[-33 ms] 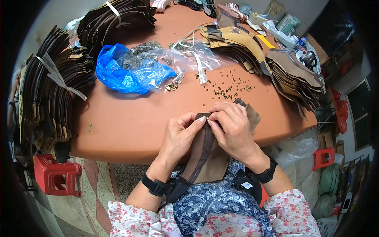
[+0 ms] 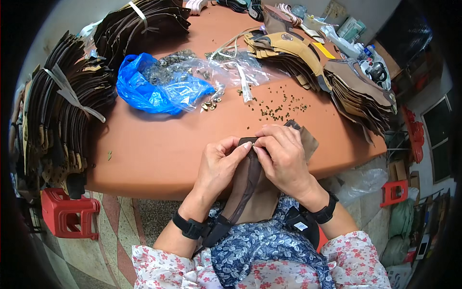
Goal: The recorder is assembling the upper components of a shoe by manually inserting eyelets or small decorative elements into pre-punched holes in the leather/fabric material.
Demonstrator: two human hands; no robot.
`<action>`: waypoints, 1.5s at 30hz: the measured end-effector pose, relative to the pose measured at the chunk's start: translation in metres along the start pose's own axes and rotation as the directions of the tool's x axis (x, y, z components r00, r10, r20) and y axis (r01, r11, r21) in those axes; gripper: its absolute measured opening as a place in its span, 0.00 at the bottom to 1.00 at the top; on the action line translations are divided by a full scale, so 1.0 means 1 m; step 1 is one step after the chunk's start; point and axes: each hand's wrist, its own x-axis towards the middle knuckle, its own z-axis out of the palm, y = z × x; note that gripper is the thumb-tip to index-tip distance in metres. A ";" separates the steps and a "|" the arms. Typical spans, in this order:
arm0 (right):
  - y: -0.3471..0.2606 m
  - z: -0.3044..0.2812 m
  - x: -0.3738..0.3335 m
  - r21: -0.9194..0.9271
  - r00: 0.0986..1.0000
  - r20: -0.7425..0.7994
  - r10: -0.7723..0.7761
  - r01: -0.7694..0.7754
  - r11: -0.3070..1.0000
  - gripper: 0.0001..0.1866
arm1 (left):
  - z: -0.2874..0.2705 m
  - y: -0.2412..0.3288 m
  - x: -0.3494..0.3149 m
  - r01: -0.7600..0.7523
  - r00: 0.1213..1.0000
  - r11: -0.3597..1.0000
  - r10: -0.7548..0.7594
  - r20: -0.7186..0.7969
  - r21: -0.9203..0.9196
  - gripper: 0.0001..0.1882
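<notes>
Both hands meet at the upper end of a brown fabric piece (image 2: 260, 197) with a dark padded band along one side, which hangs down onto my lap. My left hand (image 2: 219, 164) is closed, thumb and fingers pinching the band's dark tip. My right hand (image 2: 284, 151) is closed too, its thumb and forefinger pressed against the same tip. A tiny pale glint shows between the thumbs; what it is I cannot make out. Part of the piece emerges behind my right hand. Beyond them, many small brass-coloured metal bits (image 2: 274, 115) lie scattered on the table.
On the orange-brown table (image 2: 144, 154) are a blue plastic bag (image 2: 139, 91), clear bags of metal fittings (image 2: 175, 67) and several loose fittings (image 2: 211, 104). Stacks of brown pieces stand at left (image 2: 67, 106), far left (image 2: 142, 29) and right (image 2: 358, 91). A red stool (image 2: 70, 212) stands lower left.
</notes>
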 end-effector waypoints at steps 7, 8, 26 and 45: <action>-0.007 0.001 -0.002 -0.144 0.996 -0.025 -0.083 0.079 0.986 0.06 | 0.001 0.001 0.002 -0.005 1.000 1.000 0.005 -0.004 -0.012 0.07; -0.006 0.001 -0.002 -0.152 0.995 -0.022 -0.094 0.090 0.984 0.05 | 0.003 0.005 0.000 0.007 1.000 1.000 -0.008 -0.010 -0.023 0.06; -0.002 0.002 -0.003 -0.022 0.997 -0.055 -0.051 0.049 0.999 0.05 | 0.003 0.006 0.001 0.025 1.000 0.999 -0.025 0.004 -0.048 0.06; 0.001 -0.002 -0.002 0.181 0.994 0.020 0.107 -0.109 0.977 0.03 | 0.003 0.006 0.002 0.060 0.998 0.997 -0.059 -0.034 0.039 0.07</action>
